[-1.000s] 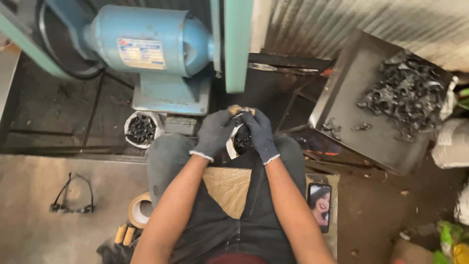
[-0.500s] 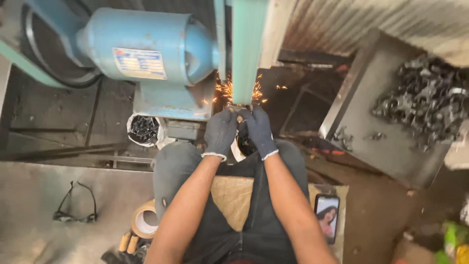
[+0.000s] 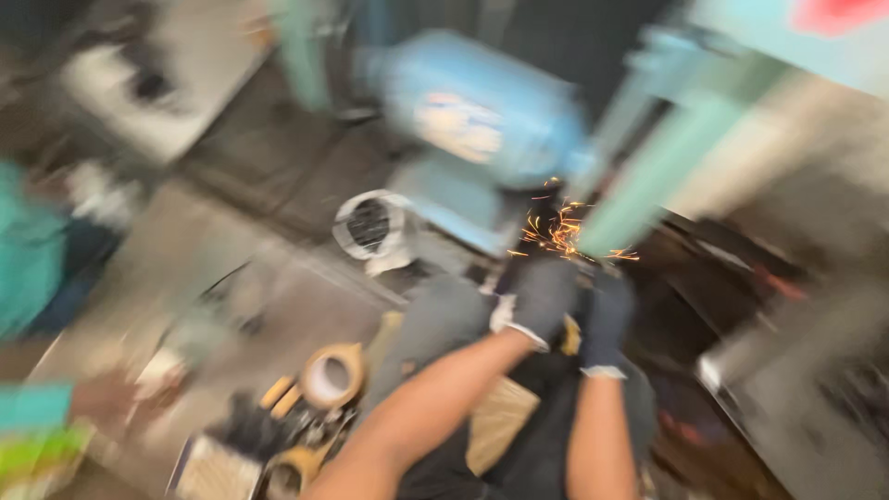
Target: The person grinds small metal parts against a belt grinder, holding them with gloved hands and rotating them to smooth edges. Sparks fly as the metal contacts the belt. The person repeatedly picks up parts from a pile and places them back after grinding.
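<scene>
blurred frame, gloved left hand (image 3: 544,296) & right hand (image 3: 607,315) close together, sparks (image 3: 560,231) just beyond, blue motor (image 3: 472,106) far, tape roll (image 3: 331,375) near left

View swings left and blurs, sparks (image 3: 560,231) now spray lower beside the blue motor (image 3: 482,116), another person's hand (image 3: 106,396) appears near left

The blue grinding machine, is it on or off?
On. Orange sparks fly where the gloved left hand and right hand meet the blue grinding machine. What they hold is too blurred to tell.
</scene>
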Demonstrator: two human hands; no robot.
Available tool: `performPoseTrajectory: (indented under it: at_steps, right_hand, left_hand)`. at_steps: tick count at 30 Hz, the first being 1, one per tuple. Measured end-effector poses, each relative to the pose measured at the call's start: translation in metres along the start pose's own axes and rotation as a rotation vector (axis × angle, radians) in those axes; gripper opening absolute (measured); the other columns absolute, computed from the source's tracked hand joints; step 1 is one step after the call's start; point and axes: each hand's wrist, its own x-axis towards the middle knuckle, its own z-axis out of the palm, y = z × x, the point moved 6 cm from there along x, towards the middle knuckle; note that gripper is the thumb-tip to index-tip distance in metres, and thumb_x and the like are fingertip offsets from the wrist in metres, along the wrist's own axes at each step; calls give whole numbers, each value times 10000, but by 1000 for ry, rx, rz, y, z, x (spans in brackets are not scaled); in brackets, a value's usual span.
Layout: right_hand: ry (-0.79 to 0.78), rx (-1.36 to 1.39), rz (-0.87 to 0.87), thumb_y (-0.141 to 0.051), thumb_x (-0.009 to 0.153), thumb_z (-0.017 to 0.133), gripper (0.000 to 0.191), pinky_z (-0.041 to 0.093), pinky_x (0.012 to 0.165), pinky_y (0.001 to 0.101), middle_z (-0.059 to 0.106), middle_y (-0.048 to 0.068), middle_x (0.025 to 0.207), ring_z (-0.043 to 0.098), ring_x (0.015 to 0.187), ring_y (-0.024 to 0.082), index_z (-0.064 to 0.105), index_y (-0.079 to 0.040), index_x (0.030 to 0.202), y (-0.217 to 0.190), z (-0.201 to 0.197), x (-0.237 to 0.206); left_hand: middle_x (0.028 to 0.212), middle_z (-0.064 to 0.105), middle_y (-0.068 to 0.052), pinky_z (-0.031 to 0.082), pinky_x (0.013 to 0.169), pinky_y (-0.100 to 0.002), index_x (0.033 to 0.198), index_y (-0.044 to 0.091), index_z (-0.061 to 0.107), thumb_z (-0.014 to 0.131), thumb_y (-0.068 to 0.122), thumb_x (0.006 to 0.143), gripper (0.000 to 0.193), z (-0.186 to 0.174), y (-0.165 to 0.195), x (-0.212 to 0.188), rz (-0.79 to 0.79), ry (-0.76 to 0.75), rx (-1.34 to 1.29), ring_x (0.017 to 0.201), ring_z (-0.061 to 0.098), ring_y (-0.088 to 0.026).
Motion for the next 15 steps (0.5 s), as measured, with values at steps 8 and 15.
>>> performPoseTrajectory:
  at_steps: [8, 15]
  right_hand:
    - [107, 913, 499, -164, 1046, 619, 172, 552, 863, 324, 630, 66, 1063, 619, 960, 154, 560, -21, 1121, 0, -6, -13]
    - [-87, 223, 22, -155, 1063, 678, 440, 504, 1045, 376, 645, 173, 1380, 625, 1212, 251, 546, 35, 1438, -66, -29, -47]
  left_hand:
    - [947, 770, -150, 569, 784, -486, 999, 146, 775, 561, 335, 884, 308, 5, 25, 0, -183, -332, 267, 856, 751, -351]
    - [986, 767, -145, 551, 842, -465, 1013, 130, 757, 506, 480, 947, 436, -40, 29, -12, 44, -190, 152, 927, 728, -366]
